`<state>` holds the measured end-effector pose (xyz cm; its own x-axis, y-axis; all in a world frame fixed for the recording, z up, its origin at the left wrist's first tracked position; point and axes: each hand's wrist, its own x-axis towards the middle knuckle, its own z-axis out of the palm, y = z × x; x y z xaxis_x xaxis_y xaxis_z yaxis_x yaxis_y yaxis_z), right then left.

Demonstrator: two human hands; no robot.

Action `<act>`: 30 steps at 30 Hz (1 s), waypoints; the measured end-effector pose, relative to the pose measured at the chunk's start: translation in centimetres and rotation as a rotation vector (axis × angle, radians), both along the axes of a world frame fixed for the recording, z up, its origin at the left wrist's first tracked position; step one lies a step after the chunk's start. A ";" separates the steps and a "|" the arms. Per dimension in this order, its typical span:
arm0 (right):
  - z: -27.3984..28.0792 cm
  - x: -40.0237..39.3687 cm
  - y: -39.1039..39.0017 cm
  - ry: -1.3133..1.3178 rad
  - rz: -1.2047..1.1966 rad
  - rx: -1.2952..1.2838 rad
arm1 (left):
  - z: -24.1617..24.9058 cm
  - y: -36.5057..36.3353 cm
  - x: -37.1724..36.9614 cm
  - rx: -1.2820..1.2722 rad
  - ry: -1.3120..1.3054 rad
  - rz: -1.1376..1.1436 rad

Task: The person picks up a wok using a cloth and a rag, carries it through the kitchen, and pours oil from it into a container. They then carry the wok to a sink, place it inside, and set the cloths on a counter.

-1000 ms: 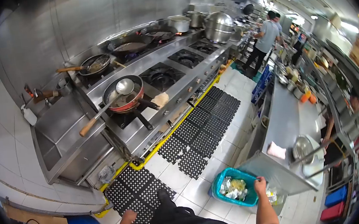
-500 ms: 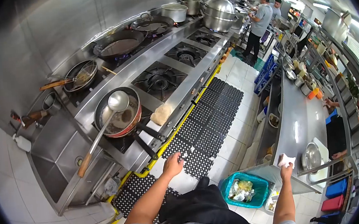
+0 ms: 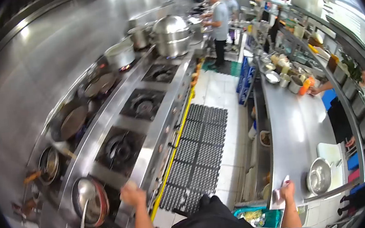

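Note:
My right hand [image 3: 288, 190] is closed on a white cloth [image 3: 277, 198] at the near corner of the steel counter [image 3: 290, 138]. A steel bowl [image 3: 319, 176] stands to its right. My left hand [image 3: 133, 194], blurred, is over the front edge of the stove [image 3: 150, 148], its fingers curled. What lies under or in them is hidden. To its left sits a red-sided pan [image 3: 103, 205] with a ladle [image 3: 85, 190] resting in it, the ladle's handle pointing toward me.
Large woks [image 3: 71, 122] and a lidded steel steamer pot [image 3: 172, 38] stand along the stove. Black perforated mats [image 3: 198, 143] cover part of the aisle. A teal-lined bin [image 3: 271, 217] is beside my legs. Co-workers [image 3: 219, 22] stand farther down, and another person's hand [image 3: 314, 90] reaches over the counter.
The view has swung, showing more of the counter. My left hand has gone from above the floor to the stove edge, where a folded cloth lay. My right hand has brought its cloth to the counter corner.

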<state>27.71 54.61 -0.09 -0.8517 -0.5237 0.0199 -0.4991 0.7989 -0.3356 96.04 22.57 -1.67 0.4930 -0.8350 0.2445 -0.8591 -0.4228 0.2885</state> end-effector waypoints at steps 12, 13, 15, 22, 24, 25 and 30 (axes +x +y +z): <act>13.2 9.2 -31.2 -2.108 0.092 -1.134 | 4.1 -6.8 -2.0 -0.032 0.491 0.044; 12.9 10.2 -32.7 -2.243 0.028 -1.068 | 1.6 -8.0 -0.8 -0.142 0.586 -0.077; 10.5 13.7 -36.3 -2.195 0.075 -0.889 | -1.3 -11.0 0.0 -0.287 0.649 -0.254; 6.3 25.7 -46.3 -2.210 0.096 -0.169 | 4.7 -18.7 -2.4 -0.062 1.192 -0.458; 2.0 26.5 -49.8 -2.139 0.307 0.063 | 3.4 -19.5 -2.1 0.037 1.260 -0.522; 0.7 27.6 -51.5 -2.056 0.434 0.116 | 4.2 -19.8 -2.0 0.108 1.323 -0.486; -7.7 32.2 -60.1 -1.804 0.685 0.560 | 5.3 -17.5 -0.2 0.113 1.415 0.034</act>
<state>59.91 -5.51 -7.75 0.6022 -0.3518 -0.7167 -0.1476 0.8332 -0.5330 95.84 5.03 3.61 0.2815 -0.7992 -0.5311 0.1328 -0.5157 0.8464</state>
